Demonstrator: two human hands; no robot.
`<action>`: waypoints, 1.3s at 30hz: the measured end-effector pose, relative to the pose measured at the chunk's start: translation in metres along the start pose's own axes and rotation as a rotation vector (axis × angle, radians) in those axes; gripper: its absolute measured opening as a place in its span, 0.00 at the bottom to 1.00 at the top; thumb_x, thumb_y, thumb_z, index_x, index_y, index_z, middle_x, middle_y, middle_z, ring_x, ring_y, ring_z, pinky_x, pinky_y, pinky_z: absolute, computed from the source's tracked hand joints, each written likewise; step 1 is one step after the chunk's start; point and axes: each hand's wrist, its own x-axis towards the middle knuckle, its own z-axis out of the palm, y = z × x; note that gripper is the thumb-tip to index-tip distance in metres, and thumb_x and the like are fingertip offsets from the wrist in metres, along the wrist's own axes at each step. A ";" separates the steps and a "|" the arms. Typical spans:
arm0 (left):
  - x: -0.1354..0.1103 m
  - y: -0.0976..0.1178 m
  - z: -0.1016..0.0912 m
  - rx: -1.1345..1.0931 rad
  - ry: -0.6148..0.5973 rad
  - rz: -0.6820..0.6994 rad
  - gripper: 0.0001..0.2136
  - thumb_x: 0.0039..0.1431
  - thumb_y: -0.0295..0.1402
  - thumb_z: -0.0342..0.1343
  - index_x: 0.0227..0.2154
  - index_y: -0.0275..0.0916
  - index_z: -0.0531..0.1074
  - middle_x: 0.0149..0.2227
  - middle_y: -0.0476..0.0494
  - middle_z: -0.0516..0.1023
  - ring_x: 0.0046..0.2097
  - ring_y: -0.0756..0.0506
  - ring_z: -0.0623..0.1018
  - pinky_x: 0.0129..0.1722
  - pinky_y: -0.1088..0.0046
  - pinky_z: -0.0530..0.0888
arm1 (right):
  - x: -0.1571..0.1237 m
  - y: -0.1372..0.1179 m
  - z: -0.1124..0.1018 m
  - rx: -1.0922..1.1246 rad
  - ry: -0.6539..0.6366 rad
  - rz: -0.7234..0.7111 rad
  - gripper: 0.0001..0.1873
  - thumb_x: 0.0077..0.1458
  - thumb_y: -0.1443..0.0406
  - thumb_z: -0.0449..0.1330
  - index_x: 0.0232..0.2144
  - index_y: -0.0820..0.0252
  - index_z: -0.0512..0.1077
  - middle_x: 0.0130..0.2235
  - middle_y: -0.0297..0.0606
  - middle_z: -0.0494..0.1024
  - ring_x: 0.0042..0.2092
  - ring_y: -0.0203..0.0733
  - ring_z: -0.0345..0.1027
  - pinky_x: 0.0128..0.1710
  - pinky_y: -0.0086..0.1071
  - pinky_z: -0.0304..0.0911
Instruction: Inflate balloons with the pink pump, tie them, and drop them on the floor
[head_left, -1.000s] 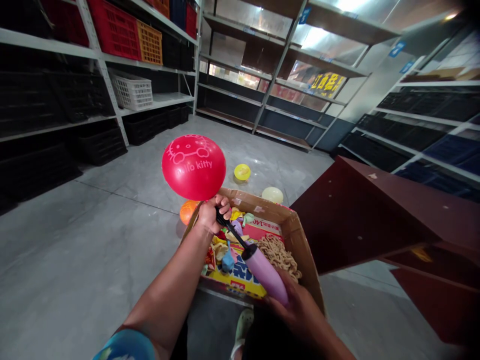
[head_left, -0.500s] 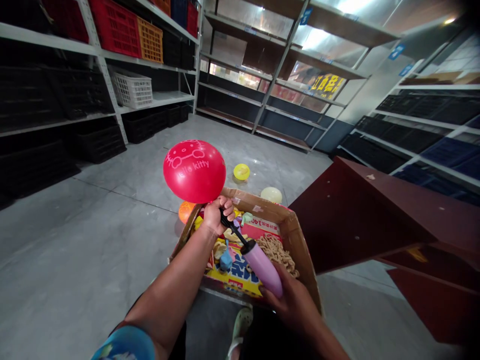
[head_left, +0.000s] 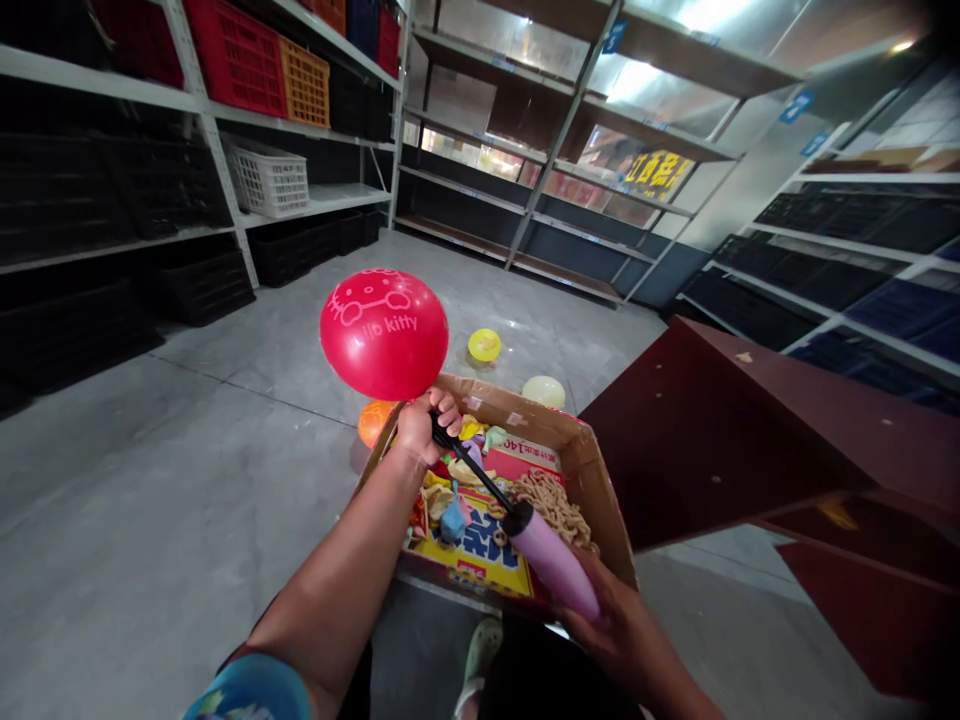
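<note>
The left forearm rises diagonally from the bottom left of the frame, a blue sleeve (head_left: 251, 690) at its lower end, to the left hand (head_left: 427, 425) just left of the frame's centre. Its fingers are curled closed around the black front end of a hand pump (head_left: 555, 565), knuckles toward the upper right. A red balloon (head_left: 384, 335) sits directly above this fist, left of centre; its neck is hidden, so whether the fingers pinch it too I cannot tell.

The right forearm slants up and left from the lower right. The right hand (head_left: 615, 610) wraps the pump's lilac barrel from the right and below; most of its fingers are out of sight behind it. Between the two hands the pump's black rod (head_left: 484, 475) shows extended, sloping down to the right.

Both hands are over a cardboard box (head_left: 514, 405) at lower centre, where limp balloons (head_left: 454, 520) lie left of a tan, cord-like heap (head_left: 555, 505).
</note>
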 end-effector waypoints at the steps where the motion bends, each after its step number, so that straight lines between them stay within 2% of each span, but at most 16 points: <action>1: 0.001 0.001 -0.001 -0.007 0.001 0.008 0.11 0.48 0.20 0.47 0.20 0.39 0.50 0.19 0.54 0.53 0.16 0.55 0.56 0.14 0.78 0.54 | -0.007 0.007 -0.001 -0.004 -0.005 -0.003 0.30 0.53 0.55 0.57 0.57 0.56 0.59 0.52 0.46 0.71 0.49 0.50 0.69 0.46 0.38 0.66; 3: 0.001 0.002 -0.002 -0.017 0.001 0.022 0.11 0.48 0.20 0.47 0.20 0.39 0.50 0.19 0.54 0.53 0.15 0.55 0.55 0.14 0.78 0.54 | -0.016 0.014 -0.002 -0.009 -0.006 0.002 0.29 0.54 0.55 0.56 0.56 0.55 0.59 0.51 0.46 0.72 0.48 0.49 0.70 0.45 0.37 0.67; 6: 0.002 -0.002 -0.002 -0.023 0.012 0.034 0.10 0.48 0.21 0.47 0.21 0.39 0.51 0.19 0.54 0.52 0.15 0.55 0.55 0.14 0.78 0.53 | -0.016 0.008 0.002 -0.025 0.006 0.029 0.27 0.54 0.54 0.55 0.55 0.56 0.60 0.49 0.45 0.74 0.45 0.48 0.72 0.42 0.36 0.68; 11: 0.002 -0.014 -0.003 0.030 -0.010 0.017 0.10 0.49 0.21 0.46 0.20 0.38 0.52 0.19 0.53 0.53 0.16 0.55 0.55 0.14 0.79 0.53 | 0.019 -0.029 0.015 -0.057 0.086 0.047 0.29 0.51 0.57 0.57 0.54 0.59 0.61 0.46 0.47 0.76 0.43 0.50 0.73 0.40 0.37 0.67; 14: 0.001 -0.021 -0.002 0.060 -0.031 0.000 0.10 0.49 0.22 0.47 0.20 0.38 0.52 0.19 0.53 0.53 0.16 0.55 0.55 0.14 0.79 0.54 | 0.044 -0.054 0.017 -0.046 0.081 0.035 0.26 0.50 0.59 0.58 0.52 0.59 0.63 0.44 0.45 0.77 0.41 0.49 0.72 0.39 0.37 0.66; 17: -0.002 -0.024 0.000 0.061 -0.034 -0.026 0.10 0.49 0.22 0.47 0.20 0.38 0.53 0.19 0.53 0.53 0.16 0.55 0.54 0.14 0.79 0.54 | 0.055 -0.067 0.017 -0.020 0.084 0.020 0.24 0.50 0.60 0.57 0.51 0.58 0.64 0.42 0.43 0.77 0.40 0.47 0.72 0.39 0.35 0.66; 19: -0.004 -0.022 0.002 0.060 -0.032 -0.047 0.09 0.49 0.22 0.47 0.20 0.38 0.53 0.19 0.54 0.53 0.16 0.55 0.54 0.14 0.78 0.54 | 0.051 -0.062 0.016 0.007 0.078 -0.011 0.25 0.51 0.60 0.57 0.52 0.58 0.63 0.44 0.44 0.76 0.42 0.47 0.71 0.41 0.35 0.65; 22: -0.004 -0.015 0.004 0.059 -0.025 -0.034 0.09 0.48 0.22 0.47 0.20 0.39 0.52 0.19 0.53 0.53 0.16 0.55 0.54 0.14 0.78 0.55 | 0.031 -0.038 0.012 0.028 0.034 -0.025 0.28 0.52 0.58 0.57 0.55 0.58 0.60 0.50 0.45 0.73 0.47 0.48 0.70 0.45 0.36 0.65; 27: -0.002 -0.003 0.002 0.046 -0.011 0.042 0.10 0.48 0.21 0.45 0.20 0.39 0.51 0.18 0.53 0.53 0.16 0.55 0.55 0.14 0.78 0.54 | -0.009 0.013 0.002 0.004 -0.019 -0.027 0.29 0.54 0.56 0.57 0.57 0.57 0.59 0.53 0.45 0.71 0.49 0.47 0.70 0.46 0.34 0.67; 30: -0.001 -0.004 0.000 0.030 -0.001 0.055 0.10 0.48 0.21 0.45 0.20 0.38 0.52 0.18 0.53 0.53 0.16 0.55 0.55 0.14 0.78 0.54 | -0.017 0.030 0.000 -0.036 -0.006 -0.047 0.29 0.54 0.56 0.57 0.56 0.57 0.60 0.51 0.45 0.73 0.46 0.47 0.71 0.43 0.33 0.68; 34: -0.001 -0.013 -0.001 0.002 -0.018 0.052 0.09 0.50 0.22 0.45 0.19 0.38 0.52 0.19 0.53 0.53 0.16 0.55 0.55 0.14 0.78 0.54 | -0.001 0.019 0.008 -0.082 0.053 -0.054 0.30 0.52 0.56 0.57 0.56 0.58 0.60 0.47 0.46 0.76 0.43 0.49 0.73 0.39 0.35 0.69; 39: -0.003 -0.023 0.002 0.023 -0.049 0.013 0.09 0.50 0.22 0.46 0.19 0.38 0.53 0.19 0.53 0.53 0.16 0.55 0.55 0.14 0.78 0.53 | 0.041 -0.032 0.018 -0.082 0.109 -0.043 0.27 0.51 0.59 0.58 0.54 0.57 0.62 0.45 0.44 0.77 0.42 0.48 0.73 0.40 0.36 0.68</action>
